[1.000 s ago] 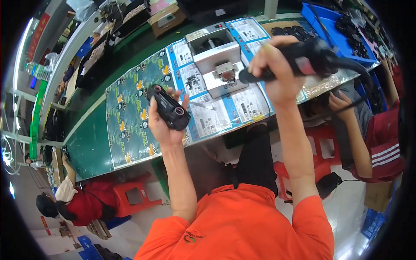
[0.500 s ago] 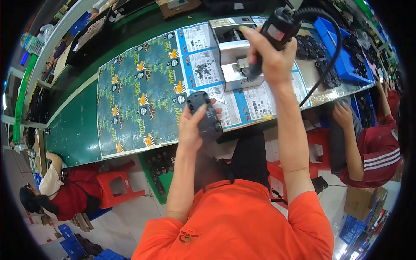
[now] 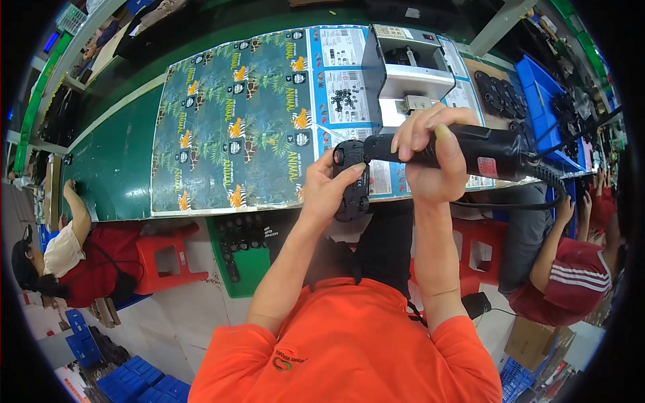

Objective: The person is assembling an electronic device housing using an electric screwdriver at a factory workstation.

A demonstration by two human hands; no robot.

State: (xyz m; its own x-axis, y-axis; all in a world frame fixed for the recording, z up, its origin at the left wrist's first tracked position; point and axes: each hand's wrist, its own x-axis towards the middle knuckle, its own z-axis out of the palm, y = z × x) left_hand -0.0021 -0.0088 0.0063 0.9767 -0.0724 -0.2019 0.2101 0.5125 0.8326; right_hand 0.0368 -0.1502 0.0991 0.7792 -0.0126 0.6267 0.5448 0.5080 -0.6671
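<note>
Over the bench edge, hands grip — left [image 3: 327, 191] black controller [image 3: 352, 191], right [image 3: 430, 161] screwdriver [image 3: 470, 151].

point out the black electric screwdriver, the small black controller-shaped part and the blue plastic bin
black electric screwdriver [image 3: 480, 153], head view, on the middle of its thick barrel
small black controller-shaped part [image 3: 352, 195], head view, on its body beside the left thumb
blue plastic bin [image 3: 537, 84], head view, on its near rim

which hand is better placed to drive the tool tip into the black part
Right. The right hand already grips the black power screwdriver, its tip at the small black part, which the left hand holds steady.
</note>
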